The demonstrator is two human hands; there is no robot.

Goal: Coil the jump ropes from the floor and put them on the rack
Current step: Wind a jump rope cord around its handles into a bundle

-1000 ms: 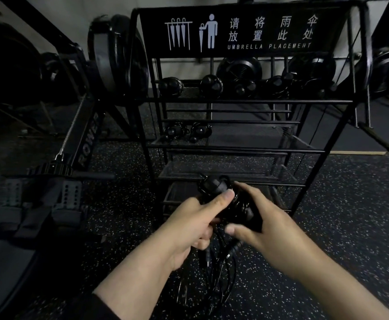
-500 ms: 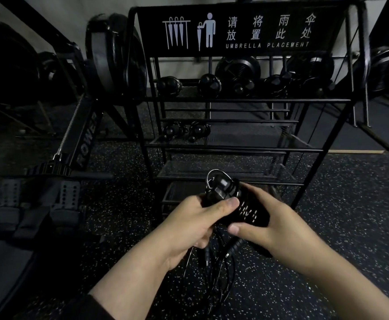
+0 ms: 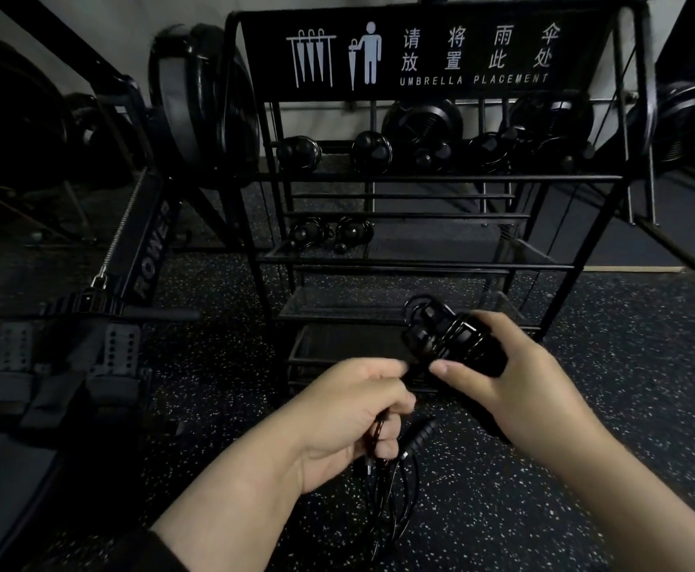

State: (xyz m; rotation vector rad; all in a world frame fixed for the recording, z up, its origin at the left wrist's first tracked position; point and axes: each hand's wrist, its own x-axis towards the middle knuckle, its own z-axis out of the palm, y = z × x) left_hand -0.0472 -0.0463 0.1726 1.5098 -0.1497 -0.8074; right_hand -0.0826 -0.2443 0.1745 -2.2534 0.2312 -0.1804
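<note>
The two hands have come apart since a moment ago: then they were closed together around the black bundle, and now the left hand [image 3: 354,414] has dropped lower and to the left, its fingers curled tight around the thin black cord, while the right hand [image 3: 515,377] has lifted the jump rope handles [image 3: 453,340] a little up and to the right, thumb and fingers wrapped round them. The cord [image 3: 391,489] hangs in loose loops below the left fist, just above the floor [image 3: 585,468], so the jump rope is held between both hands in front of the rack [image 3: 432,179], not yet on it. The floor is dark rubber flecked with white. The rack is a black wire frame with mesh shelves; a sign [image 3: 424,51] across its top reads "UMBRELLA PLACEMENT" beside Chinese characters and umbrella pictures. Round black weights [image 3: 372,152] sit on the upper shelves. To the left stands a rowing machine [image 3: 147,249] with "ROWER" on its rail and foot straps near the floor. The room is dim, with a pale wall behind.
</note>
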